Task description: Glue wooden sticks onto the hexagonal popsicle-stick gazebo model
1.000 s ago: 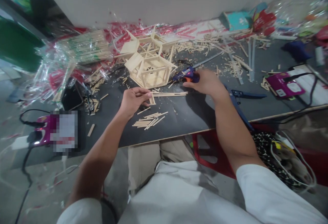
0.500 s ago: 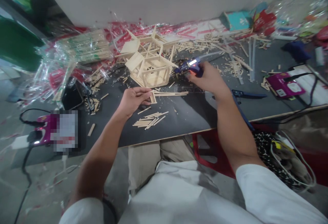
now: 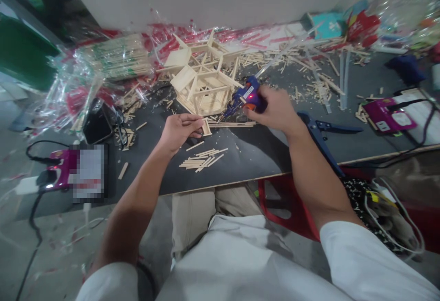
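Between the fingertips of my left hand [image 3: 182, 131] is a small wooden stick frame [image 3: 206, 127], held just above the table. My right hand [image 3: 277, 108] is wrapped round a blue and orange glue gun [image 3: 251, 93] with a red light on it. Its nozzle slants down and left, close to the stick frame; I cannot tell whether they touch. Behind both hands stands a hexagonal wooden stick model [image 3: 206, 87]. A few long sticks [image 3: 233, 125] lie between my hands, and several short sticks [image 3: 202, 159] lie in a loose pile nearer to me.
Blue cutters [image 3: 319, 136] lie beside my right forearm. Plastic-wrapped stick bundles [image 3: 113, 60] fill the back left. Eyeglasses [image 3: 121, 129] and a phone [image 3: 90, 172] are at left. A purple box with a cable [image 3: 390, 114] sits at right, and glue sticks [image 3: 344, 80] lie farther back.
My right hand has lifted the glue gun and tipped its nozzle down towards the small stick frame. My left hand keeps holding the frame in nearly the same place.
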`<control>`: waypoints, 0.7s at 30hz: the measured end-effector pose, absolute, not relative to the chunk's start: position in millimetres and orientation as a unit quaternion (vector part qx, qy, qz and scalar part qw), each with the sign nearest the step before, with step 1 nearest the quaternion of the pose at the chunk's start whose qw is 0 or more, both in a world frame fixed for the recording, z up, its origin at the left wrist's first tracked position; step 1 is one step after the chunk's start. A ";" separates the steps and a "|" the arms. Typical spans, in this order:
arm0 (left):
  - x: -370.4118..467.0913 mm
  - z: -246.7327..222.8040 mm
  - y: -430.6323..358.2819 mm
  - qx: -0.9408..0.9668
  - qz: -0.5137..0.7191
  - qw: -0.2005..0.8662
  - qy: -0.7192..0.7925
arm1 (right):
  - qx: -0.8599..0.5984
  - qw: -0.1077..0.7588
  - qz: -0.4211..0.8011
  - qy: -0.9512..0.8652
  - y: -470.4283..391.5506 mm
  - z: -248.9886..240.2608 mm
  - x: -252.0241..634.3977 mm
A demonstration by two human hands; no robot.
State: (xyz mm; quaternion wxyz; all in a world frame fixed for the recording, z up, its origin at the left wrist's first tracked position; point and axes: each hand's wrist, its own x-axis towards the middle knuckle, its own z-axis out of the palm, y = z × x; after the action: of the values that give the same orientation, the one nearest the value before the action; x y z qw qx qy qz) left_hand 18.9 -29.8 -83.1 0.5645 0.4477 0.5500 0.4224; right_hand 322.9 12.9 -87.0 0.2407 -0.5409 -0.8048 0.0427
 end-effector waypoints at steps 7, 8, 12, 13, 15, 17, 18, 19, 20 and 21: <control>21.9 -79.9 -31.8 0.447 0.426 0.567 0.546 | -0.507 0.240 0.053 -0.826 10.0 -90.4 312.7; 22.0 -80.0 -31.7 0.448 0.425 0.568 0.545 | -0.502 0.244 0.058 -0.828 9.3 -90.1 310.7; 21.2 -81.8 -31.4 0.451 0.421 0.575 0.537 | -0.490 0.254 0.082 -0.830 7.3 -87.9 305.8; 20.9 -82.1 -31.3 0.451 0.420 0.577 0.536 | -0.488 0.255 0.088 -0.830 7.0 -87.2 305.3; 20.4 -82.1 -31.4 0.451 0.419 0.580 0.534 | -0.488 0.257 0.096 -0.829 6.5 -85.7 304.9; 20.3 -81.6 -31.6 0.452 0.416 0.582 0.533 | -0.492 0.251 0.099 -0.828 5.9 -84.1 304.7; 20.4 -81.4 -31.7 0.453 0.416 0.582 0.532 | -0.496 0.244 0.100 -0.827 5.5 -83.3 304.7; 20.5 -81.1 -31.8 0.454 0.416 0.582 0.531 | -0.500 0.237 0.101 -0.827 5.1 -82.5 304.5; 20.6 -81.0 -31.9 0.455 0.416 0.583 0.530 | -0.503 0.229 0.102 -0.827 4.7 -81.7 304.4; 20.8 -80.9 -31.9 0.456 0.415 0.582 0.530 | -0.506 0.223 0.103 -0.827 4.3 -81.0 304.3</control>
State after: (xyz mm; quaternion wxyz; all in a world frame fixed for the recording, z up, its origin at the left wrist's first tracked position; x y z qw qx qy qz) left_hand 20.8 -31.9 -80.9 0.5824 0.4556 0.5301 0.4149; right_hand 304.3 4.3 -81.0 0.2233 -0.5060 -0.8267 0.1029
